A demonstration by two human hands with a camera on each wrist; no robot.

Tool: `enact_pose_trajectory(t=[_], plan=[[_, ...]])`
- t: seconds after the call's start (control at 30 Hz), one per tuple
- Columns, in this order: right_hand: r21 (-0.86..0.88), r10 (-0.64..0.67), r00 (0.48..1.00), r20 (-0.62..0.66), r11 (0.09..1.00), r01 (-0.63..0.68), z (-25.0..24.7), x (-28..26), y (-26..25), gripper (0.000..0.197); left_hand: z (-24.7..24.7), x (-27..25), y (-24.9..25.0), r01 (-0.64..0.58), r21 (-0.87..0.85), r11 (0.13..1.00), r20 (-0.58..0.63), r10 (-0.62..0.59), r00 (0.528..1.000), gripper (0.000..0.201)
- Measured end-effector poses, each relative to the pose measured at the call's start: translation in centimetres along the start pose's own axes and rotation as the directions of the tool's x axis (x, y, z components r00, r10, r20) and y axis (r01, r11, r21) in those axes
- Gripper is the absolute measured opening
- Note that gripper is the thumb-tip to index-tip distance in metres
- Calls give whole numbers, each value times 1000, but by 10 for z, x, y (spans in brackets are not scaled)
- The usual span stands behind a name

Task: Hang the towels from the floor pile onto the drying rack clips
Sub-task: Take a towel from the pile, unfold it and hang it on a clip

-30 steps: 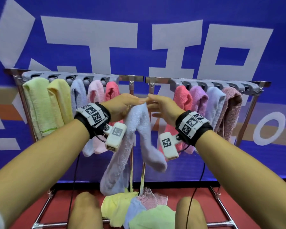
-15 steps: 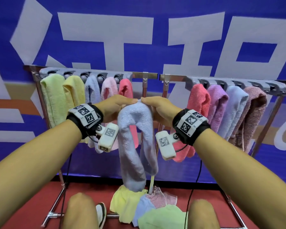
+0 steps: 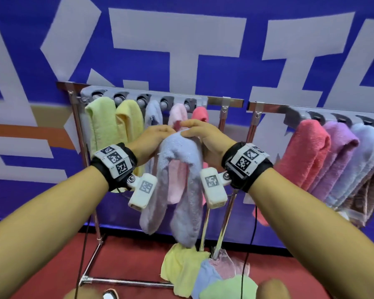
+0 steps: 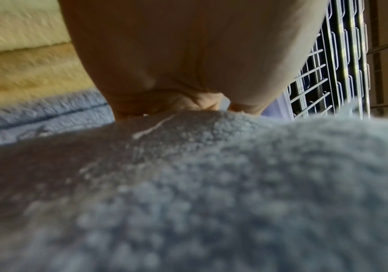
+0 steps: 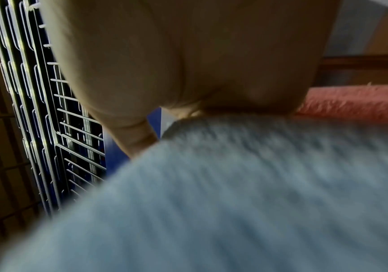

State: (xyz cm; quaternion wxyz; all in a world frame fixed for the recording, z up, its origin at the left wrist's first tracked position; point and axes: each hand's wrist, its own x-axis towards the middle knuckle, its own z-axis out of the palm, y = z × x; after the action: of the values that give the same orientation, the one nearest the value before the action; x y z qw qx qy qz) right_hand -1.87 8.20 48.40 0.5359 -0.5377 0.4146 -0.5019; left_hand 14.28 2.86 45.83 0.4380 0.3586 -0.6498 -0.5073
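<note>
A pale blue towel [image 3: 183,169] hangs folded in two from both my hands, in front of the left half of the drying rack [image 3: 216,101]. My left hand [image 3: 154,137] and right hand [image 3: 200,134] pinch its top fold side by side, just below the grey clip strip [image 3: 143,98]. The held fold sits in front of the hung pink towel [image 3: 177,113] and coral towel [image 3: 200,114]. In both wrist views the blue towel [image 4: 211,184] [image 5: 234,193] fills the lower picture under curled fingers. The floor pile [image 3: 203,275] lies below.
The left strip holds green [image 3: 99,126], yellow [image 3: 129,119] and light blue [image 3: 152,113] towels too. The right clip strip [image 3: 333,117] carries coral [image 3: 304,152], purple, light blue and mauve towels. A blue banner wall stands behind; the floor is red.
Both hands have carried the blue towel left and up, from the gap between the two rack halves to the left clip strip. The head view has also swung left.
</note>
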Motion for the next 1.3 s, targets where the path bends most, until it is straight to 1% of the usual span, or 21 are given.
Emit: enact_pose_trajectory(t=[0.07, 0.2, 0.27, 0.33, 0.43, 0.5, 0.57, 0.63, 0.73, 0.8, 0.87, 0.9, 0.97, 1.07, 1.1, 1.13, 1.17, 1.23, 1.27, 1.3], plan=[[45, 24, 999, 22, 999, -25, 18, 13, 0, 22, -19, 1, -2, 12, -26, 1000, -11, -12, 1000, 15], [30, 10, 997, 80, 999, -13, 60, 45, -1, 12, -58, 0, 1, -2, 2, 1000, -97, 2, 995, 22], [14, -22, 996, 92, 1000, 21, 82, 64, -2, 12, -83, 2, 2, -15, 22, 1000, -131, 18, 991, 22], [-4, -42, 992, 119, 999, 42, 101, 79, -2, 12, -106, 5, 2, -8, 40, 999, -166, 14, 986, 18], [-59, -18, 983, 182, 998, 29, 130, 102, -5, 19, -142, 8, 3, -1, 92, 996, -193, 19, 981, 18], [-129, 16, 983, 182, 992, 7, 146, 119, -5, 21, -161, 11, 4, -21, 119, 993, -236, 49, 971, 20], [-229, 57, 984, 169, 973, -17, 163, 137, -3, 20, -183, 13, 4, -7, 70, 998, -283, 27, 959, 21], [-292, 76, 984, 162, 956, -25, 180, 154, -1, 22, -204, 17, 3, -7, 6, 1000, -320, 9, 947, 19], [-292, 75, 981, 179, 956, -20, 207, 175, -2, 27, -233, 20, 0, -47, -56, 997, -360, 24, 933, 9], [-296, 92, 974, 208, 955, -27, 222, 186, -4, 28, -252, 21, -4, -76, -63, 995, -398, 44, 916, 7], [-297, 106, 972, 208, 954, -40, 236, 200, -5, 26, -272, 21, -10, -93, -139, 986, -440, 22, 898, 11], [-288, 109, 976, 189, 956, -51, 241, 205, -7, 24, -279, 21, -12, -102, -180, 978, -454, 10, 891, 18], [-254, 110, 981, 158, 965, -68, 251, 216, -9, 17, -292, 20, -21, -122, -211, 970, -478, 7, 878, 41], [-200, 91, 983, 161, 978, -57, 261, 228, -16, 10, -303, 15, -35, -190, -238, 953, -491, 51, 869, 59], [-198, 77, 983, 169, 979, -43, 264, 233, -19, 10, -308, 14, -41, -220, -254, 942, -501, 66, 863, 67], [-207, 61, 983, 175, 978, -24, 267, 237, -23, 11, -310, 12, -44, -256, -258, 932, -523, 88, 848, 70], [-225, 45, 983, 179, 974, -3, 270, 241, -26, 13, -313, 11, -48, -301, -242, 922, -559, 121, 820, 64], [-263, 16, 985, 171, 964, 30, 275, 249, -31, 15, -310, 9, -48, -346, -144, 927, -625, 186, 758, 37], [-274, 3, 985, 173, 961, 45, 277, 253, -33, 14, -310, 10, -51, -363, -95, 927, -641, 222, 735, 32], [-282, -11, 984, 176, 957, 61, 277, 255, -35, 13, -308, 11, -54, -385, -65, 921, -645, 256, 720, 37]])
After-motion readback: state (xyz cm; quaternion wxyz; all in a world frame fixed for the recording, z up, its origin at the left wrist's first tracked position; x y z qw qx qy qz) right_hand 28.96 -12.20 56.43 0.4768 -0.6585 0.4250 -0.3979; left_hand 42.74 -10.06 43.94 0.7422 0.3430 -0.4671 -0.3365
